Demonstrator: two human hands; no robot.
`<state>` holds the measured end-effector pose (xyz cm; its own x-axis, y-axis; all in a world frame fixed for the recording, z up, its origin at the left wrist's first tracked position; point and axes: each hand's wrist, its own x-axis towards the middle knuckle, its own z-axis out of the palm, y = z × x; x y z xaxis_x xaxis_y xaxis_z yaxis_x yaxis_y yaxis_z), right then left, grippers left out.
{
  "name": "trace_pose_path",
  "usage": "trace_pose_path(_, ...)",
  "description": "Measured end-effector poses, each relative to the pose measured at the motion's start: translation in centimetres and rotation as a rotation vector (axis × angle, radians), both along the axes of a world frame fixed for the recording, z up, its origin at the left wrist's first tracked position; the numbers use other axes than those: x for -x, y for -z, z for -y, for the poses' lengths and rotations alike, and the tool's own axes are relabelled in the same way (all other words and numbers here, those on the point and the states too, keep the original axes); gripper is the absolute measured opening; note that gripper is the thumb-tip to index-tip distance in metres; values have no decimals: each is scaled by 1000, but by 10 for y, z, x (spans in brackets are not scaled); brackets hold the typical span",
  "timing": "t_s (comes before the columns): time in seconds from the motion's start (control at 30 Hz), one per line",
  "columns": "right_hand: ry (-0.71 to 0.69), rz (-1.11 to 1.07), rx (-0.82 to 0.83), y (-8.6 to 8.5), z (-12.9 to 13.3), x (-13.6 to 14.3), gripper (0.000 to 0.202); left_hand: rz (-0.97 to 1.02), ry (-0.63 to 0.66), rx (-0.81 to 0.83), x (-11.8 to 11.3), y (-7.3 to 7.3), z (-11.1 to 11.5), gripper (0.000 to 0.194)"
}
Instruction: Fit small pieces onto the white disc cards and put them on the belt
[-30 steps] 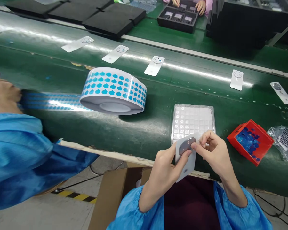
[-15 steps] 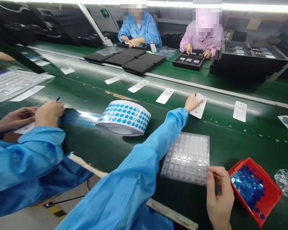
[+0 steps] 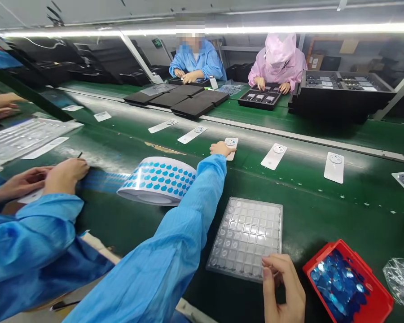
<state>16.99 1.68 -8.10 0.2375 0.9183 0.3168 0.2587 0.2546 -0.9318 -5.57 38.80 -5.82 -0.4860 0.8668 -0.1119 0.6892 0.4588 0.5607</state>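
Note:
My left hand (image 3: pixel 221 149) reaches across the green belt, its fingers on the lower left edge of a white card (image 3: pixel 231 154) with a round printed mark at its top end. More such cards lie in a spaced row, among them one white card (image 3: pixel 272 160) just to the right. In front of me is a clear plastic tray (image 3: pixel 247 237) of small pockets. My right hand (image 3: pixel 286 287) is at its near right corner, thumb and fingertips pinched together; what is between them is too small to make out. A red bin (image 3: pixel 373 305) of shiny blue discs (image 3: pixel 340 282) stands right of that hand.
A roll of blue stickers (image 3: pixel 158 181) stands left of my sleeve, its strip running to a co-worker's hands (image 3: pixel 65 172). Crumpled clear plastic (image 3: pixel 402 278) lies at far right. Across the line, two people work beside black trays (image 3: pixel 188 101) and a stacked black box (image 3: pixel 330 101).
My left hand has left the card on the right, which now lies on the belt, and moved left to the neighbouring card. My right hand stays pinched by the tray. The view has tilted up.

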Motion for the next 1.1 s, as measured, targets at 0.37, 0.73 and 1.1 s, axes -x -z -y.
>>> trace_pose_path(0.37, 13, 267, -236, -42, -24, -27, 15, 737, 507, -50, -66, -57, 219, 46)
trace_pose_path(0.73, 83, 621, -435, -57, -14, -15, 28, 1093, 489, 104, -52, -56, 363, 49)
trace_pose_path(1.1, 27, 729, -418, -65, -9, -13, 13, 938, 657, 71, -36, -56, 377, 48)
